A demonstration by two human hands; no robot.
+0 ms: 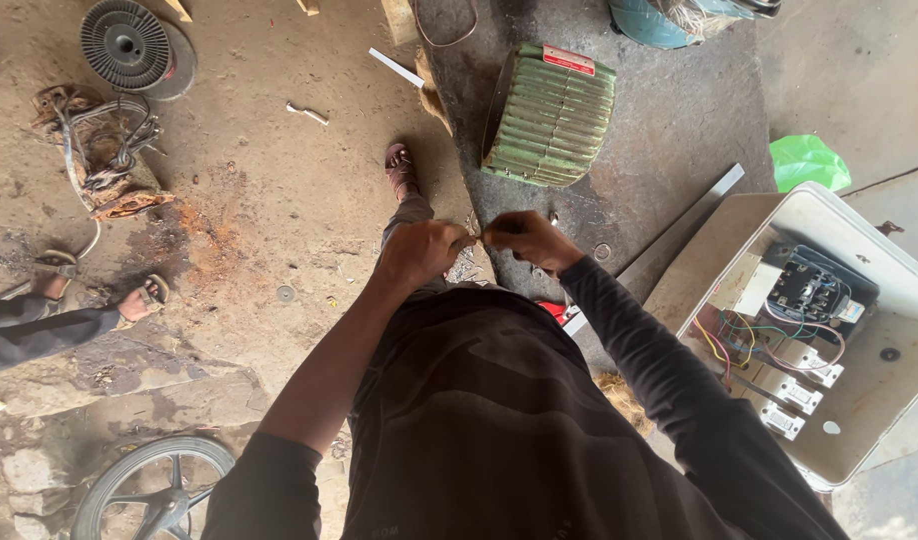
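Observation:
I stand looking down at my own dark shirt and sleeves. My left hand (422,250) and my right hand (526,238) meet in front of my chest, fingertips nearly touching. Both pinch something small between them; it is too small to tell what it is. Beyond my hands lies a green ribbed motor housing (547,118) on a dark floor patch. My sandalled foot (400,168) shows just past the left hand.
An open grey electrical box (879,400) with coloured wires and breakers stands at the right. A metal strip (679,232) lies beside it. A grooved black disc (126,44), rusty scrap (104,150), a wheel (151,490) and another person's sandalled feet (139,298) are on the left.

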